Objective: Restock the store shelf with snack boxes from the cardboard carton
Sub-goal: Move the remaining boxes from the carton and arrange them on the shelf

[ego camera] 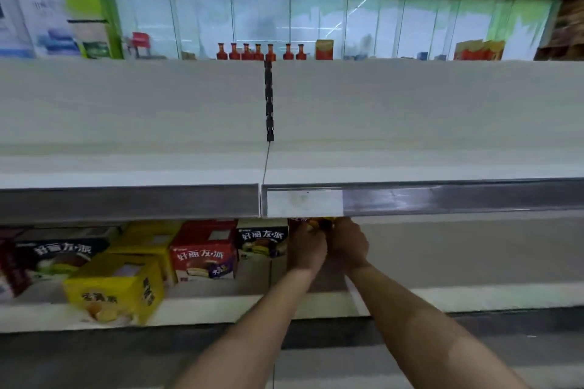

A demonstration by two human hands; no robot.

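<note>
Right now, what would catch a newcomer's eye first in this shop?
Probably the two bare arms reaching in, the left hand and right hand together holding a snack box half hidden under the upper shelf. Left of them, colourful snack boxes line the lower shelf, with a bright yellow box nearest the front edge.

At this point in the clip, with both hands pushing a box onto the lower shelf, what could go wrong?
Two risks, both judgements. The left hand and right hand hold a snack box right under the upper shelf's front rail, which hides most of it; it could catch there or knuckles could scrape. The yellow box sits tilted at the lower shelf's front edge and might tip off if bumped.
</note>
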